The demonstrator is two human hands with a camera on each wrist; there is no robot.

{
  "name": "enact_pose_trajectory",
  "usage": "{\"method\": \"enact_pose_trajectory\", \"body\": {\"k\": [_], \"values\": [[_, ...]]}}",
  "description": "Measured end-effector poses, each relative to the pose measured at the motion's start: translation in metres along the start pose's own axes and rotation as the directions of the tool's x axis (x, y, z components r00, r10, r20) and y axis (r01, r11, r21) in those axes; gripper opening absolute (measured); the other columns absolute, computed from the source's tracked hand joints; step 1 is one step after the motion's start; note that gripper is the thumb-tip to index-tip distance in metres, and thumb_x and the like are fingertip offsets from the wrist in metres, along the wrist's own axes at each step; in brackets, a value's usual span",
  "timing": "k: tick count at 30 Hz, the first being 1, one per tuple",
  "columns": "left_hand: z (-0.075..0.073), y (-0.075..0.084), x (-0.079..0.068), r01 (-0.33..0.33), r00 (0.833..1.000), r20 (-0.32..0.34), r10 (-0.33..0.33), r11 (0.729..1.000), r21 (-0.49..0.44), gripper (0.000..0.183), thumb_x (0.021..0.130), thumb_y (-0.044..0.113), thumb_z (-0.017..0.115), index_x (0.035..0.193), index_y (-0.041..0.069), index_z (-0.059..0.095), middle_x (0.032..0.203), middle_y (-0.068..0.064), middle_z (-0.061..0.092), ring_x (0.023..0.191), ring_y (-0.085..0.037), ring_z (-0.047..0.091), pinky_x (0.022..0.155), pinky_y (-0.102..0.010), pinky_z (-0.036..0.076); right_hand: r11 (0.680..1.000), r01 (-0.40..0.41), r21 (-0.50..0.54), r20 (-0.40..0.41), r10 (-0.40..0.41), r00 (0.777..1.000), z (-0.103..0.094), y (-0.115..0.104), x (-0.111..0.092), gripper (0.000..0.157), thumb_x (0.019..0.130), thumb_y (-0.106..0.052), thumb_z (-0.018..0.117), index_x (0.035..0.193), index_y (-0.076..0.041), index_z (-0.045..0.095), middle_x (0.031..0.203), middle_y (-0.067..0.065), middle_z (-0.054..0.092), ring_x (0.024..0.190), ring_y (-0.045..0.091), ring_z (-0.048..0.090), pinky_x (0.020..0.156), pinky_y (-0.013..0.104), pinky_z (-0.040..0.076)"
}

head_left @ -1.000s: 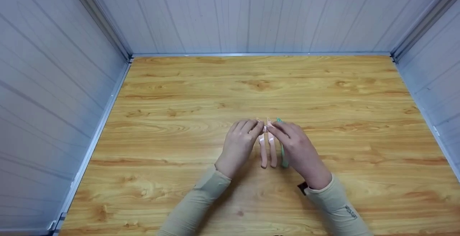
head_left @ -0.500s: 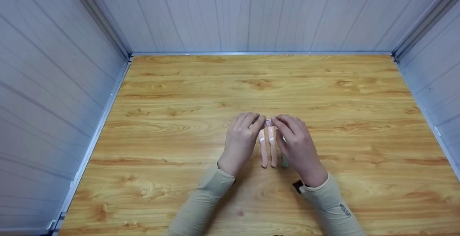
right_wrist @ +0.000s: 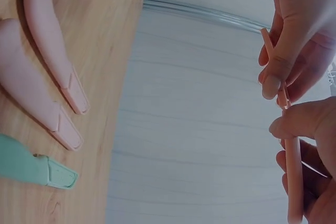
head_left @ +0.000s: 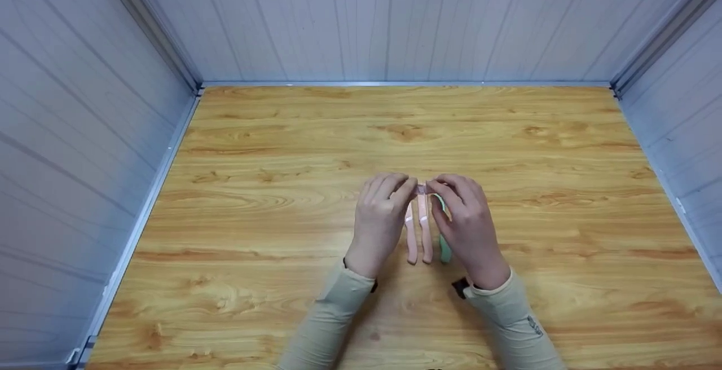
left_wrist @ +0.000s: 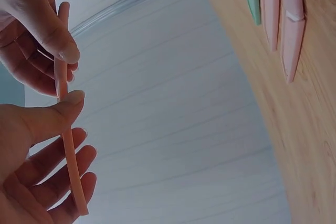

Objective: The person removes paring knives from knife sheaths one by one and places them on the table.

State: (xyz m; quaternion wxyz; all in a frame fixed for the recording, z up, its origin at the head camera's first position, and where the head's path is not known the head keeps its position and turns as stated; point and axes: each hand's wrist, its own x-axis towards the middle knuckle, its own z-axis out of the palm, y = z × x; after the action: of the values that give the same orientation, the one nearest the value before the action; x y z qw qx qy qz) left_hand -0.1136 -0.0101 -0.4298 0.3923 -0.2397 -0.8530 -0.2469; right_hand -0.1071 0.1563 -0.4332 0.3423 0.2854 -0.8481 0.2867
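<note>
Between both hands is a slim pink knife (left_wrist: 74, 174), held crosswise above the table and seen edge-on in both wrist views. My left hand (head_left: 377, 223) pinches its thinner half. The thicker, handle-like half (right_wrist: 295, 182) is gripped by my right hand (head_left: 469, 229). A small notch shows between the thumbs in the right wrist view; whether the parts are separated I cannot tell. Below lie two more pink knives, one left (head_left: 412, 246) and one in the middle (head_left: 427, 246), with matching blade covers. A green knife (head_left: 445, 251) lies beside them, partly hidden by my right hand in the head view.
The wood-grain table (head_left: 271, 144) spreads out around the hands. Pale panel walls enclose it at the left (head_left: 84, 150), back (head_left: 350, 26) and right (head_left: 682, 127). Beige sleeves (head_left: 333, 313) cover both forearms.
Both hands have moved slightly away from the body, taking the held knife past the tips of the ones on the table. The right hand has uncovered more of the green knife. Both grips persist.
</note>
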Motion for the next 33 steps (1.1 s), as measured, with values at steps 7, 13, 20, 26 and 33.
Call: {"method": "enact_pose_trajectory", "body": {"k": [7,13,20,26,33], "values": [[-0.001,0.002,0.000,0.025,1.000,0.000,-0.025,0.997,-0.074,0.014,0.088,0.012,0.070,0.100,0.005,0.072,0.098,-0.004,0.065,0.093,-0.018,0.059,0.085,-0.032,0.046,1.000,-0.019,0.012,-0.012,0.019,1.000,-0.001,-0.001,0.003,0.023,0.081,0.006,0.069,0.103,0.001,0.069,0.104,0.013,0.060,0.092,0.028,0.055,0.085,0.039,0.041],[-0.001,0.004,0.003,0.040,0.999,-0.013,-0.041,0.993,-0.109,0.015,0.089,0.013,0.069,0.101,0.006,0.072,0.100,-0.005,0.065,0.092,-0.019,0.060,0.083,-0.033,0.047,0.999,-0.043,0.013,-0.039,0.044,0.998,-0.004,-0.001,0.007,0.019,0.083,0.005,0.068,0.102,0.001,0.069,0.102,0.013,0.060,0.090,0.029,0.055,0.083,0.038,0.042],[-0.004,0.005,0.013,0.006,1.000,-0.012,-0.008,0.990,-0.143,0.016,0.089,0.014,0.068,0.102,0.006,0.072,0.098,-0.003,0.065,0.090,-0.018,0.059,0.082,-0.030,0.046,0.999,-0.029,0.040,-0.064,0.032,0.997,-0.009,0.000,0.013,0.016,0.086,0.004,0.066,0.102,0.001,0.070,0.100,0.012,0.061,0.090,0.029,0.055,0.084,0.037,0.041],[-0.005,0.003,0.015,-0.033,0.999,-0.003,0.033,0.983,-0.178,0.015,0.092,0.013,0.064,0.102,0.006,0.072,0.098,-0.002,0.065,0.092,-0.017,0.059,0.083,-0.029,0.046,0.998,-0.003,0.064,-0.049,0.006,0.999,-0.012,0.002,0.016,0.015,0.088,0.003,0.065,0.102,0.001,0.070,0.099,0.011,0.061,0.090,0.027,0.056,0.084,0.037,0.041],[-0.005,0.003,0.012,0.003,1.000,0.006,-0.001,0.969,-0.247,0.016,0.090,0.012,0.067,0.102,0.004,0.072,0.095,-0.003,0.064,0.090,-0.017,0.059,0.084,-0.028,0.046,0.999,-0.006,0.051,-0.018,0.007,1.000,-0.014,0.001,0.016,0.015,0.088,0.001,0.065,0.103,0.001,0.070,0.099,0.010,0.061,0.090,0.026,0.056,0.084,0.036,0.042]]}}
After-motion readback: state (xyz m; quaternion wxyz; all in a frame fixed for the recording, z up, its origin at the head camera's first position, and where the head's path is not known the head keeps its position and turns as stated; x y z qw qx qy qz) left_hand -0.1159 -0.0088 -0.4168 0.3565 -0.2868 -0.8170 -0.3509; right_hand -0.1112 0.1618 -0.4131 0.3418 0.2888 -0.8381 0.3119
